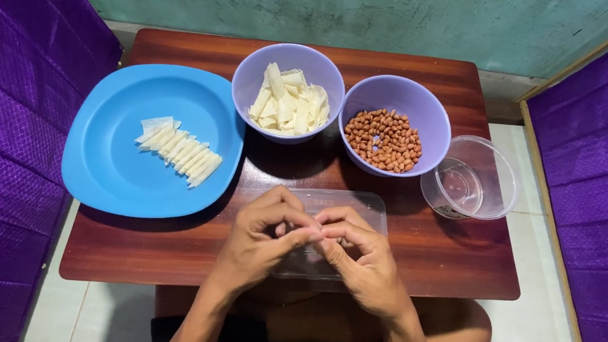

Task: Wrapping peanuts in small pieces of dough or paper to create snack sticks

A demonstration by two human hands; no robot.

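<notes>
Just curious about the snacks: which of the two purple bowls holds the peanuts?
The right-hand purple bowl, beside the clear plastic cup. The other purple bowl, next to the blue plate, holds pale wrapper pieces.

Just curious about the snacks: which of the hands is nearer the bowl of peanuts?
The right hand. It sits just below the bowl of peanuts; the left hand is further left, under the other bowl.

Both hands, left hand and right hand, cover much of a clear plastic lid. Whatever the fingertips pinch is too small to tell.
</notes>
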